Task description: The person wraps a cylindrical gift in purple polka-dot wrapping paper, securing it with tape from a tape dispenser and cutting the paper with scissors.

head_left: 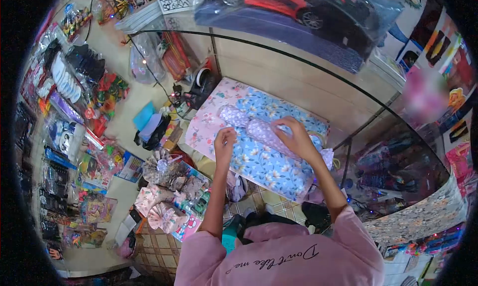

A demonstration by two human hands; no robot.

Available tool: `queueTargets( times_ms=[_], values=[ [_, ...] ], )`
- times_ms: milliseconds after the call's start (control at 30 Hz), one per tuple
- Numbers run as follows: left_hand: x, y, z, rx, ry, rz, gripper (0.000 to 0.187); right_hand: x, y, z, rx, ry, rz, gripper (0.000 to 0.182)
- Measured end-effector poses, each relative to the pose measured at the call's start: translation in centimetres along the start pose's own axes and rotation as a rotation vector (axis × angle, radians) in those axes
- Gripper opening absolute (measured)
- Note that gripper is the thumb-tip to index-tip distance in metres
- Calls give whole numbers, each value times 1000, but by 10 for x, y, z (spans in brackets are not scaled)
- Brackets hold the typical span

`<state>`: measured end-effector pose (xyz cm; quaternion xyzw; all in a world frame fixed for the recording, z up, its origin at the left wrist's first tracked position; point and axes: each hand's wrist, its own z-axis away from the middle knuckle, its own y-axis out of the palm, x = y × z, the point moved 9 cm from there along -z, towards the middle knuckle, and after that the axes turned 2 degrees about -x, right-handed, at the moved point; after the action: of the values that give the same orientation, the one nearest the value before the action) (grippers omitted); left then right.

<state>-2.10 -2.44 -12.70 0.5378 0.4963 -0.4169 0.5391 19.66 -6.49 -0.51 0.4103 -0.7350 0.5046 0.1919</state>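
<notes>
A purple wrapped bundle [266,131] with white dots lies slantwise on a sheet of blue floral paper [256,169]. It looks pinched in near its upper left end, and its other end reaches out past my right wrist. My left hand [225,143] hovers beside the bundle's left part, fingers loosely curled with nothing visible in them. Over the bundle's middle, my right hand [295,139] has its thumb and fingers apart, fingertips right at the wrapping. Pink floral paper [204,124] shows at the left of the blue sheet.
Behind the work surface stands a glass case with a dark edge [298,57], and a boxed red toy car [276,2] sits on top. Wrapped gifts [167,214] are stacked at the lower left. Packaged goods [64,81] fill the far left counter. A tape dispenser [201,81] is near the paper.
</notes>
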Motion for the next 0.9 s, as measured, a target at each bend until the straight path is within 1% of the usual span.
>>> queueTargets(
  times_ms=[67,100,133,200,233,333,367,467,567,600,633,733,833,900],
  values=[
    [25,14,-6,-29,-207,440,33,-15,16,-31,46,-48,-30,17],
    [53,15,-9,-55,-257,657,46,-21,27,-47,76,-91,-31,17],
    [61,16,-7,-107,-301,694,47,-27,40,-60,110,-132,-32,18],
    [77,22,1,-215,-396,772,50,-57,74,-80,178,-79,82,23],
    [69,25,3,-179,-363,659,54,-63,84,-87,213,-56,140,26],
    [71,25,0,-146,-354,660,57,-65,104,-96,333,-29,314,33],
    [72,25,-1,-100,-362,638,57,-68,109,-99,369,32,278,31],
    [72,26,-1,-31,-435,626,56,-72,119,-103,380,37,269,28],
    [58,27,2,-76,-421,634,55,-82,125,-106,456,77,249,26],
    [57,26,2,-98,-424,629,55,-79,125,-107,464,67,239,25],
    [64,30,-1,-77,-446,667,57,-77,124,-106,473,58,229,24],
    [59,33,-6,-66,-418,633,52,-71,121,-103,468,54,153,21],
    [60,35,-12,-24,-339,515,55,-64,114,-103,448,68,148,18],
    [62,38,-13,-10,-299,439,62,-67,114,-101,436,70,150,17]
  ],
)
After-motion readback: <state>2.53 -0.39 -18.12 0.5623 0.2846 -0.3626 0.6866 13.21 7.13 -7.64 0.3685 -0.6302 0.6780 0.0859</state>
